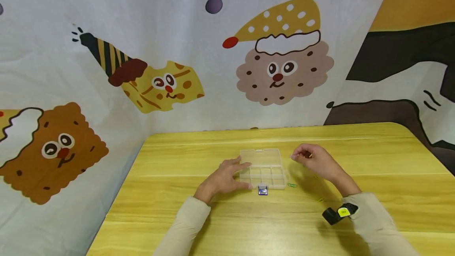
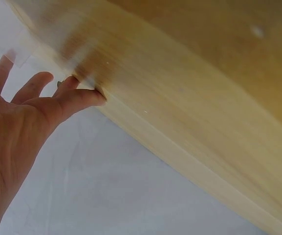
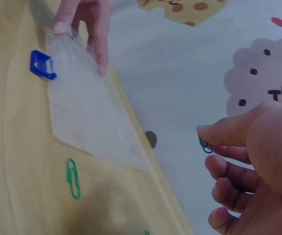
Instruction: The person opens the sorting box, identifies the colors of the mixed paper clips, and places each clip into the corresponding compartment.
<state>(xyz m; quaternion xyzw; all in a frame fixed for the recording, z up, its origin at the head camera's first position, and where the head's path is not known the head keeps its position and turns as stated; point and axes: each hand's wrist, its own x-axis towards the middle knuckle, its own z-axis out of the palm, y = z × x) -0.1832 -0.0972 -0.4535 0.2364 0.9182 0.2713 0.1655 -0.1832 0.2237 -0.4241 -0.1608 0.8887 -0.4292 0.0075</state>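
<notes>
Left hand [image 1: 227,176] wide at clear box [image 1: 262,158], nine o'clock, right hand [image 1: 316,162] at three, pinching paperclip [image 3: 202,142], distinctly blue only in right-wrist view

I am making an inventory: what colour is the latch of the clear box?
The latch is blue; it shows best in the right wrist view.

Look at the right hand [image 3: 268,171], sliced off by the right wrist view's edge, its thumb covering part of a blue clip [image 3: 206,146], too small to make out from the head view! A green clip [image 3: 147,233] just peeks over the bottom edge. The left wrist view crops a blurry box [image 2: 5,29]. The yellow label [image 1: 344,212]? Unreadably tiny! Both sleeves [image 1: 179,230] run out of the head view.
</notes>
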